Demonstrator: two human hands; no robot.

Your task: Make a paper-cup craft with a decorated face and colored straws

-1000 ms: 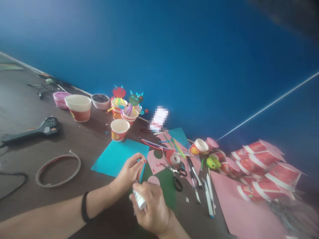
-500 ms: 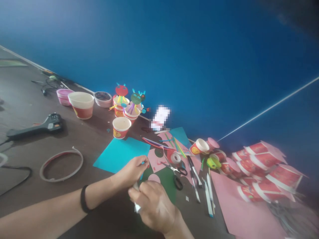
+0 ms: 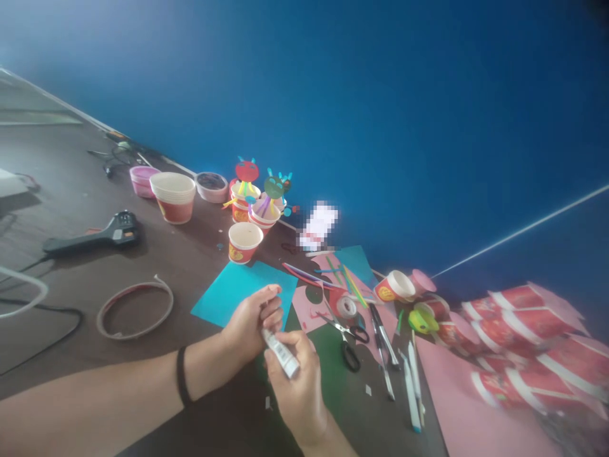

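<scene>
My right hand (image 3: 301, 387) is closed around a small white tube (image 3: 284, 358) with a printed label, its flat end pointing down and right. The tube's other end meets the curled fingers of my left hand (image 3: 252, 317), which wears a black band (image 3: 181, 377) at the wrist. Whatever those left fingers pinch is hidden. Behind my left hand lies a bright blue paper sheet (image 3: 228, 292). Dark green paper (image 3: 330, 362) sits to the right of my right hand, with black-handled scissors (image 3: 349, 346) partly over it.
A red paper cup (image 3: 245, 242) stands behind the blue sheet, near cups with paper figures (image 3: 247, 171). At left are a black hot-glue-gun-like tool (image 3: 95, 238) and a coiled strip (image 3: 136, 311). Pens (image 3: 383, 343), pink paper (image 3: 471, 393) and stacked red cups (image 3: 533, 324) lie right.
My right hand has turned, bringing the white tube's labelled side into view. The left fingers have curled in, and the bit of blue at their tips no longer shows. The camera view has shifted slightly.
</scene>
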